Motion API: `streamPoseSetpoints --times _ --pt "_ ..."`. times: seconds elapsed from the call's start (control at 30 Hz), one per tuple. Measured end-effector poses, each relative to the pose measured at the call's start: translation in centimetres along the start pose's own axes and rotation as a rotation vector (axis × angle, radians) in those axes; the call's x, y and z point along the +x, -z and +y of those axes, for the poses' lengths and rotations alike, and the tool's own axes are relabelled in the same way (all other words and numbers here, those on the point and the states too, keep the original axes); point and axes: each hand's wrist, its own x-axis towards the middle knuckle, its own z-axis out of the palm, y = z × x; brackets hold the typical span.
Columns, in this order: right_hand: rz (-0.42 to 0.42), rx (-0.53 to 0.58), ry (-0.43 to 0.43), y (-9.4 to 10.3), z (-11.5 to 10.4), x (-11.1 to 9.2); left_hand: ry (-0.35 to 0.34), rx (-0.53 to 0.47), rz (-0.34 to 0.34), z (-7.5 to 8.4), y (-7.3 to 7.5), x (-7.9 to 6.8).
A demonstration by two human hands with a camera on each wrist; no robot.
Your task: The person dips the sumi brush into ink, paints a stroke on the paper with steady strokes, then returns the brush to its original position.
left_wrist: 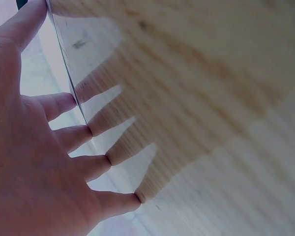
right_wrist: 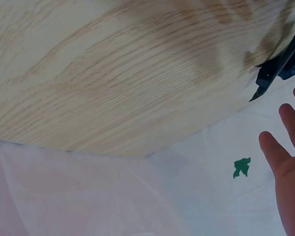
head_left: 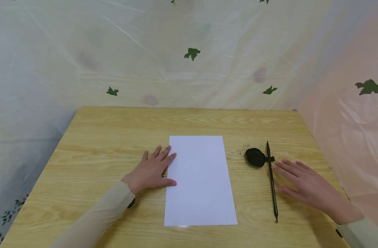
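A white sheet of paper (head_left: 199,182) lies upright on the wooden table. My left hand (head_left: 153,168) is spread flat at its left edge, with the thumb and a couple of fingertips over the paper. To the right of the sheet sits a small round black ink dish (head_left: 255,157) with a short handle. A dark writing brush (head_left: 272,187) rests across that handle, its tip pointing away from me. My right hand (head_left: 313,187) hovers just right of the brush, fingers extended and holding nothing. In the right wrist view the brush (right_wrist: 280,66) shows beyond the fingers.
Small dark specks are scattered beside the ink dish. The wooden table (head_left: 92,144) meets a pale plastic sheet (head_left: 145,51) with green leaf-like prints at its back edge. A pinkish sheet (head_left: 347,120) hangs along the right side.
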Motion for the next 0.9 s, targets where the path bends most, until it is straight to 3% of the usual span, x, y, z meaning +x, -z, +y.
streamPoseSetpoints --times 0.3,0.9 --pt "0.049 -0.068 0.149 -1.0 0.3 0.5 -0.001 0.002 0.000 -0.1 -0.2 0.1" --pt "0.019 -0.133 0.299 -2.0 -0.4 1.5 -0.001 -0.014 -0.008 -0.2 -0.3 0.2"
